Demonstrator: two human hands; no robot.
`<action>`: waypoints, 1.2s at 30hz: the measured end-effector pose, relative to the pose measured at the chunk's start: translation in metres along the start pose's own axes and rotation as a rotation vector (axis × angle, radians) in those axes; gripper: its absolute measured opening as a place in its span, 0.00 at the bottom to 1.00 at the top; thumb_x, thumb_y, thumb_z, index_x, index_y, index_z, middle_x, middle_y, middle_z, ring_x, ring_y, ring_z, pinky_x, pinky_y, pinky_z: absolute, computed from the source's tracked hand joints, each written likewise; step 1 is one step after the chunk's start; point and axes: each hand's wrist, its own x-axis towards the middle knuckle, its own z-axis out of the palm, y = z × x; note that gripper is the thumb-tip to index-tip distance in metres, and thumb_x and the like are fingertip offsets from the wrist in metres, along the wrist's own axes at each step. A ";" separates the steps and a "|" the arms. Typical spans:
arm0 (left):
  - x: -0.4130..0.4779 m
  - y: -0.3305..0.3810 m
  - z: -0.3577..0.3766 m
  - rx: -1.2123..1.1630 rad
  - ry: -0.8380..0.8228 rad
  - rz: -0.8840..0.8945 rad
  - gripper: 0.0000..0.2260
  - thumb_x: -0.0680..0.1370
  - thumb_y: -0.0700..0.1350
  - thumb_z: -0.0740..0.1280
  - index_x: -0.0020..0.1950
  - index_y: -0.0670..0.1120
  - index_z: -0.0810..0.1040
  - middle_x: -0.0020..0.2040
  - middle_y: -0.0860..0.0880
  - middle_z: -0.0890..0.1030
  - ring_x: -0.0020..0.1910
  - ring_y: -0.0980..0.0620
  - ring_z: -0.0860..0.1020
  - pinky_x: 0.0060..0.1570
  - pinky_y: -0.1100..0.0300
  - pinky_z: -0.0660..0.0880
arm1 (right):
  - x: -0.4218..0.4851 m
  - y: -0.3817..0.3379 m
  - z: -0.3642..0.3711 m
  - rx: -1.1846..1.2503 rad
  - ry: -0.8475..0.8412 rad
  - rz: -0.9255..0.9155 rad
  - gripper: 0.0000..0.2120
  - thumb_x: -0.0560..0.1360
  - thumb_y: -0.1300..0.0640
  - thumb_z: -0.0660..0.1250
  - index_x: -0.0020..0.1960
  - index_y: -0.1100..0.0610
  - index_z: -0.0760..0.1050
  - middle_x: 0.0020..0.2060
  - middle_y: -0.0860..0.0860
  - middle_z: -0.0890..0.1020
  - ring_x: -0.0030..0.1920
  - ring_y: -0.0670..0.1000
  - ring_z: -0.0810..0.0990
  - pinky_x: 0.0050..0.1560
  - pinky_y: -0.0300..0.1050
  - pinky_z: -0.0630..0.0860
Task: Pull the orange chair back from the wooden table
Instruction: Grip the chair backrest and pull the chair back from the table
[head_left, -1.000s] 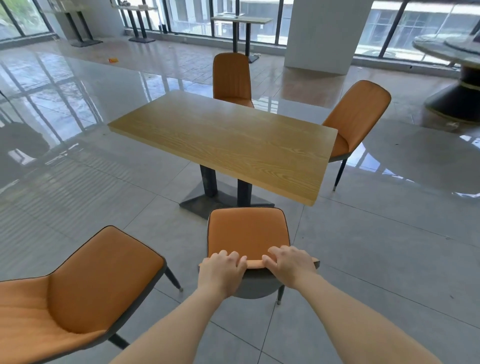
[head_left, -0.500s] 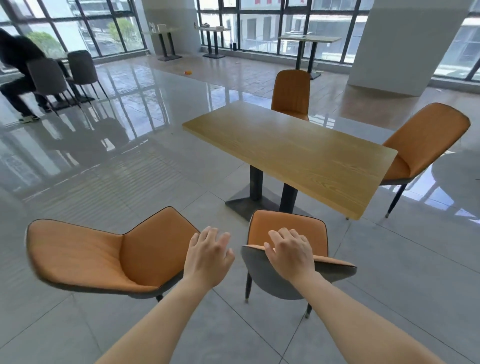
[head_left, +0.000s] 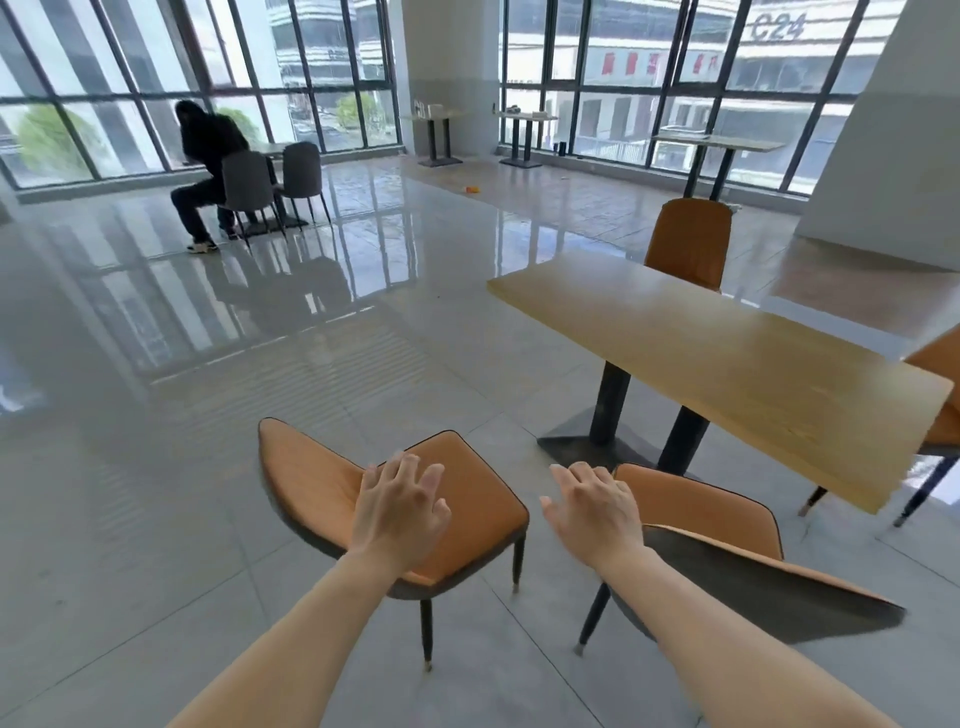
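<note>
Low in the frame, the left hand and right hand hover open, gripping nothing, probably because the orange chair at lower right already stands clear of the wooden table beyond it.

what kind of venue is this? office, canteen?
Likely a canteen or café seating hall, not an office: a wooden table with orange chairs around it, more small tables along floor-to-ceiling windows, and an open glossy tile floor.
</note>
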 end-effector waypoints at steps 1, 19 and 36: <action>-0.001 -0.021 -0.004 0.005 0.000 -0.005 0.19 0.78 0.53 0.62 0.68 0.49 0.75 0.67 0.41 0.76 0.69 0.42 0.72 0.69 0.41 0.66 | 0.005 -0.020 0.002 0.007 -0.007 0.008 0.23 0.80 0.43 0.59 0.70 0.53 0.71 0.62 0.52 0.80 0.60 0.56 0.77 0.59 0.54 0.76; 0.049 -0.222 -0.002 0.003 -0.105 0.006 0.20 0.78 0.53 0.62 0.68 0.49 0.76 0.65 0.43 0.77 0.70 0.42 0.70 0.67 0.40 0.67 | 0.093 -0.212 0.059 0.101 -0.113 0.115 0.22 0.80 0.40 0.56 0.69 0.50 0.71 0.64 0.51 0.78 0.63 0.55 0.75 0.61 0.55 0.72; 0.147 -0.348 0.073 0.050 -0.468 0.229 0.23 0.79 0.58 0.50 0.71 0.52 0.70 0.68 0.47 0.74 0.67 0.45 0.70 0.66 0.47 0.66 | 0.188 -0.303 0.159 0.142 -0.203 0.271 0.20 0.81 0.40 0.57 0.68 0.48 0.73 0.65 0.48 0.78 0.62 0.51 0.76 0.60 0.48 0.75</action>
